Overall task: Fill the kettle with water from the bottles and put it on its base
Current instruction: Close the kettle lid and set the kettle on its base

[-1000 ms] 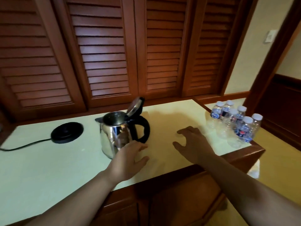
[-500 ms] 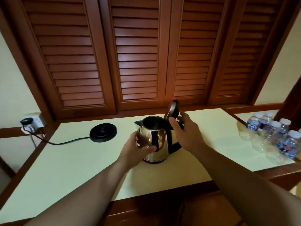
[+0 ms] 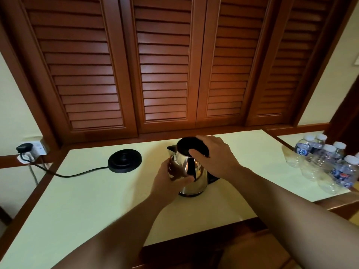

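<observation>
A shiny steel kettle (image 3: 194, 177) with a black handle stands upright on the pale countertop (image 3: 97, 200), near its middle. Its black lid (image 3: 187, 145) lies flat over the opening. My left hand (image 3: 171, 181) wraps the kettle's left side. My right hand (image 3: 215, 156) rests on the lid from the right, thumb across its front edge, and hides the handle top. The round black base (image 3: 125, 160) sits on the counter to the kettle's left, apart from it. Several clear water bottles (image 3: 326, 162) with white caps stand at the counter's right end.
A black cord (image 3: 73, 173) runs from the base to a plug in a wall socket (image 3: 29, 150) at the left. Brown louvred doors (image 3: 165, 65) rise right behind the counter. A wooden edge (image 3: 194, 247) borders the counter's front.
The kettle's lid, upright before, is now down flat under my right hand. My left hand has stayed on the kettle's side. The view has shifted slightly left.
</observation>
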The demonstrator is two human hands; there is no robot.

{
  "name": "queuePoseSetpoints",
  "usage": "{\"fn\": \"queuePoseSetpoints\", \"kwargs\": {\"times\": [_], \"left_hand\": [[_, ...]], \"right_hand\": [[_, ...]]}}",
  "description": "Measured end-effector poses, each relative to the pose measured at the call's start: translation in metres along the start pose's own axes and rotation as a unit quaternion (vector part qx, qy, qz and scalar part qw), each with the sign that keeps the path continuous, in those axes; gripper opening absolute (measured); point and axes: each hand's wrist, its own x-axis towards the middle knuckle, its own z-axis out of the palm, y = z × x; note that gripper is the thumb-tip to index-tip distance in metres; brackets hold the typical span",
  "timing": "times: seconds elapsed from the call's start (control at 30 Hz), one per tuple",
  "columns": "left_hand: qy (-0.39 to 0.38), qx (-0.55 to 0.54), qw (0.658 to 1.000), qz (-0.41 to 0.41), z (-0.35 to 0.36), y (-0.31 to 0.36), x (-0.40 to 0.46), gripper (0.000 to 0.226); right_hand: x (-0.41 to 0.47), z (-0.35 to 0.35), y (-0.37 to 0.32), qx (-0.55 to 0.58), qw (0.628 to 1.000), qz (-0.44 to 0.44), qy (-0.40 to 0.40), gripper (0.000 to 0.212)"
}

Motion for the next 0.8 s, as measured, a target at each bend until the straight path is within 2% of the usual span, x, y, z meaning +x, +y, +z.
{"fn": "queuePoseSetpoints", "kwargs": {"times": [0.13, 0.27, 0.37, 0.43, 0.5, 0.53, 0.6, 0.67, 0.73, 0.8], "left_hand": [[0.006, -0.014, 1.0, -0.015, 0.001, -0.001, 0.001, 0.054], [0.026, -0.014, 0.999, -0.017, 0.005, 0.003, 0.005, 0.062], [0.04, -0.016, 0.999, -0.028, 0.009, 0.0, 0.009, 0.068], [0.036, -0.015, 0.999, -0.037, 0.007, -0.002, 0.01, 0.08], [0.024, -0.008, 0.999, -0.038, 0.002, -0.001, 0.013, 0.103], [0.02, -0.005, 0.999, -0.029, -0.001, 0.0, 0.014, 0.107], [0.005, -0.01, 1.0, -0.024, -0.005, -0.002, 0.015, 0.101], [-0.027, -0.039, 0.998, -0.035, -0.002, -0.003, 0.013, 0.101], [-0.038, -0.07, 0.996, -0.043, 0.006, -0.006, 0.011, 0.103], [-0.017, -0.079, 0.996, -0.04, 0.014, -0.007, 0.011, 0.101]], "right_hand": [[0.008, 0.0, 0.001, 0.022, 1.0, -0.008, 0.007, 0.041], [0.017, -0.008, 0.002, 0.011, 0.999, -0.039, -0.027, 0.04], [0.021, -0.013, 0.016, 0.027, 0.997, -0.035, -0.068, 0.056], [0.016, -0.013, 0.034, 0.065, 0.993, -0.017, -0.093, 0.072], [0.003, -0.007, 0.054, 0.127, 0.989, 0.025, -0.077, 0.088], [-0.005, -0.002, 0.064, 0.153, 0.985, 0.055, -0.059, 0.094], [-0.021, 0.013, 0.087, 0.208, 0.972, 0.105, -0.032, 0.101], [-0.033, 0.03, 0.103, 0.267, 0.954, 0.132, -0.041, 0.102], [-0.039, 0.046, 0.108, 0.328, 0.934, 0.131, -0.052, 0.105], [-0.04, 0.057, 0.106, 0.384, 0.915, 0.115, -0.035, 0.103]]}}
